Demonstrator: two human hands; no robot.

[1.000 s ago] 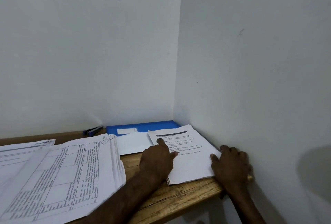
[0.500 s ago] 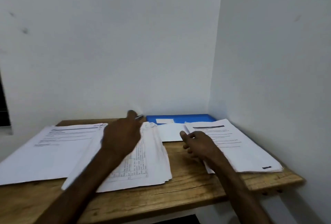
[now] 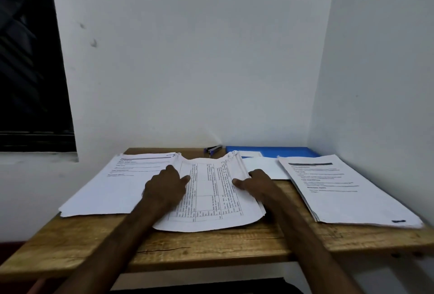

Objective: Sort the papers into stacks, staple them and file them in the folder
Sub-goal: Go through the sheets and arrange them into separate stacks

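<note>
Step in hand (judgement): sorting is about done; the middle stack is being gathered and squared for stapling. Nothing is filed yet, as far as the view shows.

Table (image 3: 211, 246): wooden, fills the lower half of the frame, set into a wall corner.

Right stack (image 3: 347, 195): lower right, lying flat, untouched, dark heading bar on top.
Left stack (image 3: 112, 188): centre left, flat; its right edge runs under the middle stack.
Middle stack (image 3: 211, 195): centre, top page a printed grid. Both side edges are lifted, so the sheets bow between the hands.

Folder (image 3: 288, 151): blue, at the table's back edge, right of centre, partly under a loose white sheet (image 3: 263, 166).

Left hand (image 3: 164, 188): on the middle stack's left edge, thumb across the page, fingers curled down at the edge, holding it.
Right hand (image 3: 260, 183): on the right edge, thumb on top, fingers wrapped round behind, holding it.

Stapler (image 3: 215, 148): dark, at the back edge, centre of frame, just beyond the middle stack and beside the folder, untouched.

Next move calls for: edges tapped flush, one hand freed, a reach over the stack to the stapler, one corner clamped square.

Counts: table 1; paper stacks 3; loose sheets 1; folders 1; hands 2; staplers 1
</note>
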